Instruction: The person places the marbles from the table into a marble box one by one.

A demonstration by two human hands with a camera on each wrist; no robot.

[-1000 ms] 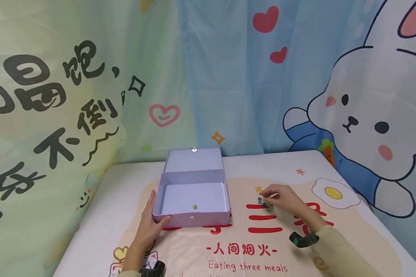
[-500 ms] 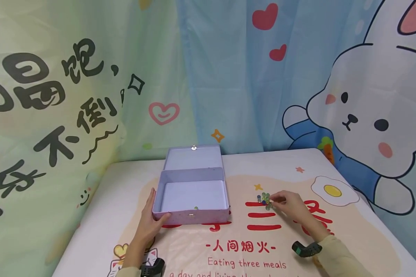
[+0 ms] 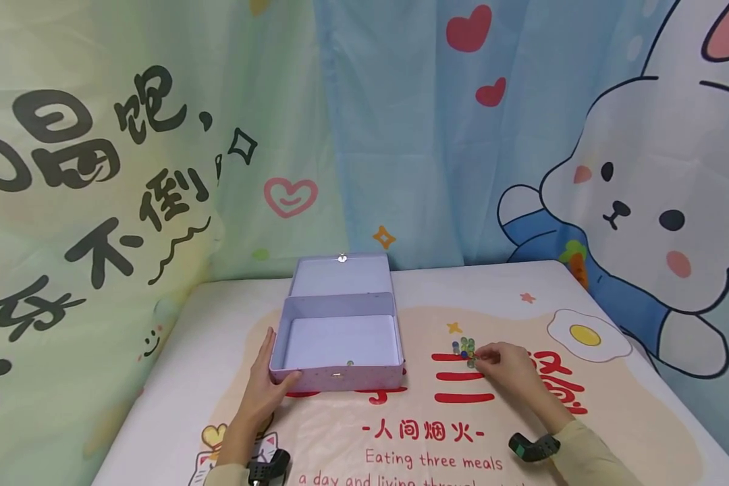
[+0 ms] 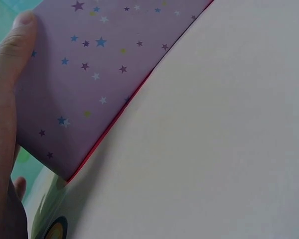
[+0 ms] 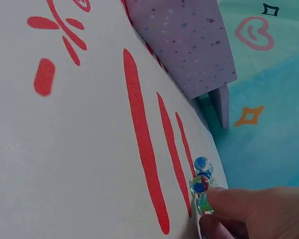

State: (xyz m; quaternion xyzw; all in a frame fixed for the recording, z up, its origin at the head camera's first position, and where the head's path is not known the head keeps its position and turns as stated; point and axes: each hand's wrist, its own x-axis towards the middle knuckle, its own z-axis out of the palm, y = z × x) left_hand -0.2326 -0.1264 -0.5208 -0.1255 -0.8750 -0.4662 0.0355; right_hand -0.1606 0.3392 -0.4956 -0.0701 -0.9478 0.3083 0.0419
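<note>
A lilac tin box point(image 3: 367, 379) with a star print stands with its lid point(image 3: 340, 277) tipped back. My left hand point(image 3: 261, 388) holds its front left corner, thumb on the front wall and fingers along the side; the left wrist view shows the thumb lying on the starred wall point(image 4: 97, 74). Inside, one small green marble point(image 3: 349, 363) shows just over the front rim. To the right of the box lies a tight cluster of glass marbles point(image 3: 464, 345), blue and green. My right hand point(image 3: 505, 368) pinches at its right edge, thumb and finger close round a greenish marble point(image 5: 204, 203).
The printed cloth point(image 3: 401, 439) covers the table, with a fried egg picture point(image 3: 586, 336) at the right. Behind the table hangs a patterned curtain point(image 3: 395, 135); the box lid stands close to it. Dark wrist devices point(image 3: 533, 447) sit on both wrists.
My right hand has drawn back slightly right from over the marbles to their right edge, uncovering the cluster. The left hand stays on the box. The view has shifted a little.
</note>
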